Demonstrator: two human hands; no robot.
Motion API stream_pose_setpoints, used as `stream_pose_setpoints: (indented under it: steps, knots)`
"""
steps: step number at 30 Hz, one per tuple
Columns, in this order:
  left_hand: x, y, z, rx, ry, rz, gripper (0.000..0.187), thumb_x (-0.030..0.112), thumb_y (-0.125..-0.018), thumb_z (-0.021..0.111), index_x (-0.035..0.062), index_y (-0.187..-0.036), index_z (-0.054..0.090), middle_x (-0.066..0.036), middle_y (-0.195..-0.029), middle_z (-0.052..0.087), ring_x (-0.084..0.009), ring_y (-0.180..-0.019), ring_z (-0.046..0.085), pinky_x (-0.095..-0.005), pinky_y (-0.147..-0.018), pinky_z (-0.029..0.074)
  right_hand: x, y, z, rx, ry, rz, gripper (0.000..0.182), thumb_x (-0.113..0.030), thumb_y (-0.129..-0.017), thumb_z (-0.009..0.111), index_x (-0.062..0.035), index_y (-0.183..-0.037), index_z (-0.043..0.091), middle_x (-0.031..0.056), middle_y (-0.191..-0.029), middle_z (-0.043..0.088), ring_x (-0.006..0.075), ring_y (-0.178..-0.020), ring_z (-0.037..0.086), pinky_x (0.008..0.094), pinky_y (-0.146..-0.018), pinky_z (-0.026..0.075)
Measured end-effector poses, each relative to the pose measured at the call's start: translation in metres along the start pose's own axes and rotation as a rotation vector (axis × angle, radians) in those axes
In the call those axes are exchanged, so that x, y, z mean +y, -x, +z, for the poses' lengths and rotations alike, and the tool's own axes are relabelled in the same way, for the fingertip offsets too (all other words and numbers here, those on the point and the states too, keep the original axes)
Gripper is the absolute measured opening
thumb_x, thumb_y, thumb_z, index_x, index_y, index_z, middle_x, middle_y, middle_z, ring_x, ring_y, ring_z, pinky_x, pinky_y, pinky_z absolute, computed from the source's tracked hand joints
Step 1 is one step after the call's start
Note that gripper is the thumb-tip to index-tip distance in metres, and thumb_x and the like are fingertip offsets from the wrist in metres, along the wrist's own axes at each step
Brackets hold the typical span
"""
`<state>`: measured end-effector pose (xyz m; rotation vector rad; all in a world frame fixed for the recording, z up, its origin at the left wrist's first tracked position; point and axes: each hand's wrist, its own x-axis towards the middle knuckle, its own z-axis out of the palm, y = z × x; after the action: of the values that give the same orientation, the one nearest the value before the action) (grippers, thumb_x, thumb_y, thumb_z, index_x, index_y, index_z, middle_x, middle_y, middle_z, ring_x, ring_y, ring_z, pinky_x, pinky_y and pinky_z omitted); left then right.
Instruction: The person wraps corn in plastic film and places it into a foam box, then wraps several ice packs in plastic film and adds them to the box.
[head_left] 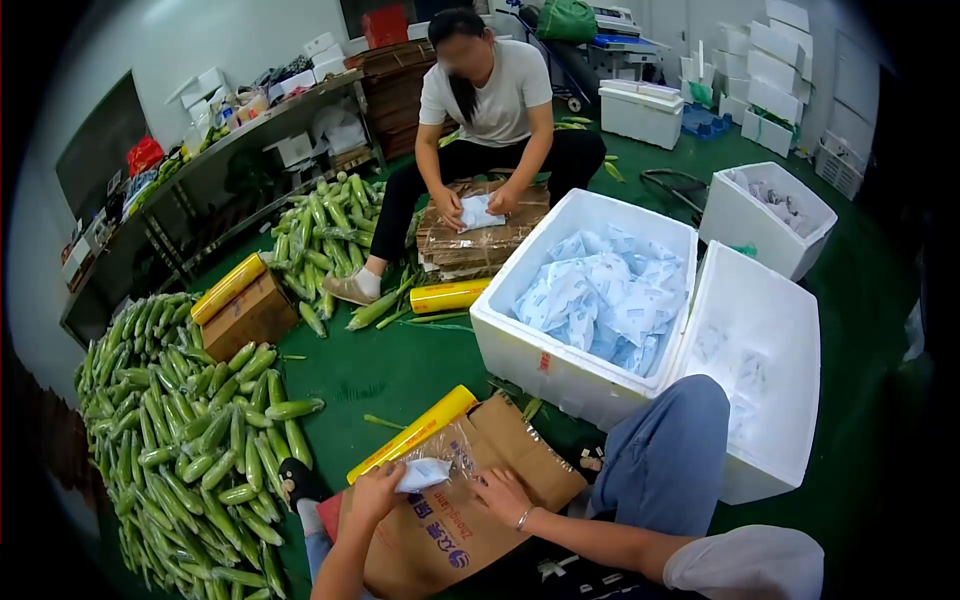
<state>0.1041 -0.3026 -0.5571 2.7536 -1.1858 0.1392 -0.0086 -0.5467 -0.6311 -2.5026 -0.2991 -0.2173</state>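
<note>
My left hand (376, 492) is closed on one end of a small white ice pack (428, 474), held over a flattened cardboard box (415, 545) on my lap. Clear plastic film lies on the cardboard around the pack. To the right of it, my right hand (503, 498) rests with fingers stretched out on the film and cardboard, and I see nothing gripped in it. A yellow roll of cling film (412, 434) lies along the cardboard's far edge.
A white foam box (590, 375) of blue-white packs stands ahead right, beside another foam container (790, 400). Wrapped corn cobs (190, 450) are heaped left. Across from me, a seated person (490, 110) handles another pack over stacked cardboard (455, 250).
</note>
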Motion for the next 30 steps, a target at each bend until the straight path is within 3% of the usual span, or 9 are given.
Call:
stream_pose_setpoints:
  steps: [7, 13, 21, 30]
  knots:
    - [-0.004, -0.006, -0.001, -0.050, 0.013, -0.012, 0.056, 0.023, -0.055, 0.081, 0.0120, -0.105, 0.057, -0.007, -0.089, 0.058, -0.0283, -0.081, 0.062, -0.0393, -0.066, 0.051, 0.005, 0.010, 0.015, 0.012, -0.057, 0.024, 0.027, -0.017, -0.078, 0.062, -0.0116, -0.105, 0.060, 0.0066, -0.109, 0.054, 0.0270, -0.104, 0.049, 0.0387, -0.089, 0.039]
    - [-0.006, -0.011, -0.001, -0.074, 0.003, -0.010, 0.054, 0.023, -0.056, 0.080, 0.0138, -0.105, 0.058, -0.007, -0.090, 0.059, -0.0263, -0.080, 0.063, -0.0377, -0.066, 0.052, 0.021, 0.013, 0.017, 0.087, -0.111, 0.015, 0.019, -0.008, -0.077, 0.060, -0.0089, -0.096, 0.060, 0.0080, -0.101, 0.055, 0.0280, -0.098, 0.052, 0.0375, -0.084, 0.042]
    - [-0.003, -0.014, -0.010, -0.074, 0.013, 0.008, 0.068, 0.023, -0.056, 0.081, 0.0152, -0.119, 0.057, -0.006, -0.091, 0.059, -0.0253, -0.081, 0.064, -0.0364, -0.068, 0.052, 0.020, 0.011, 0.006, 0.190, -0.160, 0.081, 0.017, -0.004, -0.077, 0.058, -0.0067, -0.093, 0.061, 0.0077, -0.097, 0.057, 0.0278, -0.092, 0.054, 0.0357, -0.079, 0.046]
    - [-0.004, -0.014, -0.009, -0.029, 0.037, 0.020, 0.062, 0.023, -0.057, 0.081, 0.0121, -0.114, 0.059, -0.008, -0.091, 0.061, -0.0269, -0.079, 0.064, -0.0374, -0.068, 0.052, 0.018, 0.009, -0.008, 0.258, -0.244, 0.101, 0.020, -0.003, -0.078, 0.057, -0.0066, -0.097, 0.063, 0.0090, -0.094, 0.057, 0.0283, -0.092, 0.055, 0.0362, -0.078, 0.047]
